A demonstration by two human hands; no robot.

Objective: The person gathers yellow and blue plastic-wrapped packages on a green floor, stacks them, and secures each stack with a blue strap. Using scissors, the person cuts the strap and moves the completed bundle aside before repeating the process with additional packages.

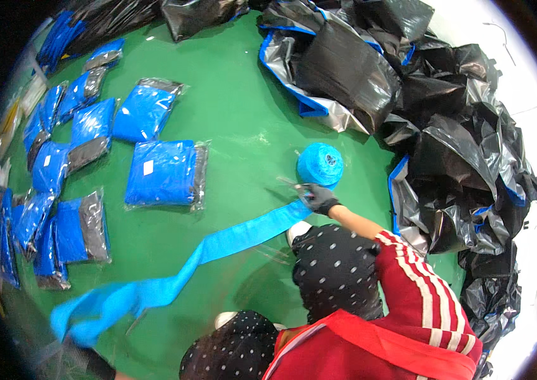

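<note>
A long bright blue strip (237,235) stretches slantwise over the green floor, sagging and twisting toward the lower left. My left hand (88,362), in a dark glove, is closed on its near end; the fingers are partly blurred. At the far end of the strip, my right hand (320,198) wears a dark grey glove and is closed around scissors (289,183), whose thin blades point left. The strip's end lies under or against this hand, and I cannot tell whether the fingers grip it too. Just beyond stands a round blue roll (320,163).
Several blue and grey folded packs in clear plastic (161,172) lie on the left. Large crumpled black sheets with blue edging (351,69) heap up along the back and right. My knees in dotted black trousers (338,269) are close to the strip.
</note>
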